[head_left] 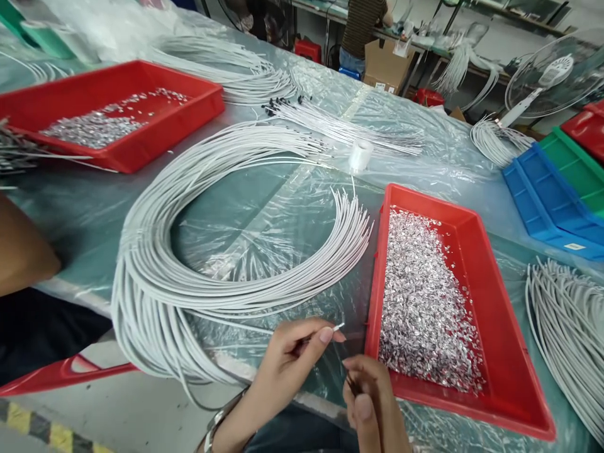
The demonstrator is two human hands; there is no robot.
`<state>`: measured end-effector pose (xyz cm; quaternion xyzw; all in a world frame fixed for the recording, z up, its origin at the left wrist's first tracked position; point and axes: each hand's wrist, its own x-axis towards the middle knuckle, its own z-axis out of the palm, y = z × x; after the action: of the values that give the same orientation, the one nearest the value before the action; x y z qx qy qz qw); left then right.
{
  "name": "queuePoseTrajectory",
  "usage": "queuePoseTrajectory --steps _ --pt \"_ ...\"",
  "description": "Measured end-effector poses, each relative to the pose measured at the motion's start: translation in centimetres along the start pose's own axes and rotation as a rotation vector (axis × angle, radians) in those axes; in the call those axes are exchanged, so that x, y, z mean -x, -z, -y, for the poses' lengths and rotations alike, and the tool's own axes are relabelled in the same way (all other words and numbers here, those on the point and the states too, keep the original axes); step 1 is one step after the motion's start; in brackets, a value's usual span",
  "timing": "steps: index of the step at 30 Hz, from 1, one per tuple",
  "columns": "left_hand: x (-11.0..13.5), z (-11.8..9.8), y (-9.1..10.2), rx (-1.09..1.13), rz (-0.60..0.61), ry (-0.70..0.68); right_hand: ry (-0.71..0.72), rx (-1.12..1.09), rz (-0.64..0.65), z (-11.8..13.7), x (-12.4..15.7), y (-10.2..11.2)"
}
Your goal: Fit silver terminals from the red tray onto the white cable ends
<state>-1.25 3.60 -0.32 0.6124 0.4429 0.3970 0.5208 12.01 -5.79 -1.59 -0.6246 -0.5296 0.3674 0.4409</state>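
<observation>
A bundle of white cables (146,270) curves across the desk (264,207); near it, the left hand (292,355) pinches a white cable tip (338,327). Next, the right hand (370,393) curls, its grip unclear, beside a red tray (500,327) of shiny pieces (419,308).

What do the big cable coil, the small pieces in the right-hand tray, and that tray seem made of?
Cable coil: probably plastic-sheathed, pale, smooth, bending in even curves.
Small pieces: likely metal, silvery with bright glints; shiny plastic remains possible.
Tray: seemingly moulded plastic, evenly red, softly glossy.
</observation>
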Motion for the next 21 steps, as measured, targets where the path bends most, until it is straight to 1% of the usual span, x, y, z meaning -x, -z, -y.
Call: queuePoseTrajectory --steps 2,3,5,8,10,14,21 --pt "0.1 -0.1 0.2 0.003 0.012 -0.015 0.022 0.058 -0.066 2.5 -1.4 -0.4" --pt "0.2 -0.1 0.3 0.007 0.020 -0.025 0.018 0.100 -0.080 3.4 -1.6 -0.4" --pt "0.3 -0.2 0.4 0.016 0.032 -0.047 0.007 0.200 -0.118 4.3 -1.6 -0.2" --pt "0.4 -0.2 0.6 0.028 0.040 -0.081 0.007 0.332 -0.161 4.5 -1.3 -0.2" --pt "0.5 -0.1 0.7 0.033 0.047 -0.101 0.012 0.379 -0.173 4.6 -1.3 -0.4" --pt "0.5 0.1 0.9 0.039 0.069 -0.136 -0.003 0.368 -0.157 4.9 -1.6 -0.6" --pt "0.5 0.2 1.0 0.054 0.086 -0.170 0.008 0.383 -0.146 5.1 -1.4 -0.3"
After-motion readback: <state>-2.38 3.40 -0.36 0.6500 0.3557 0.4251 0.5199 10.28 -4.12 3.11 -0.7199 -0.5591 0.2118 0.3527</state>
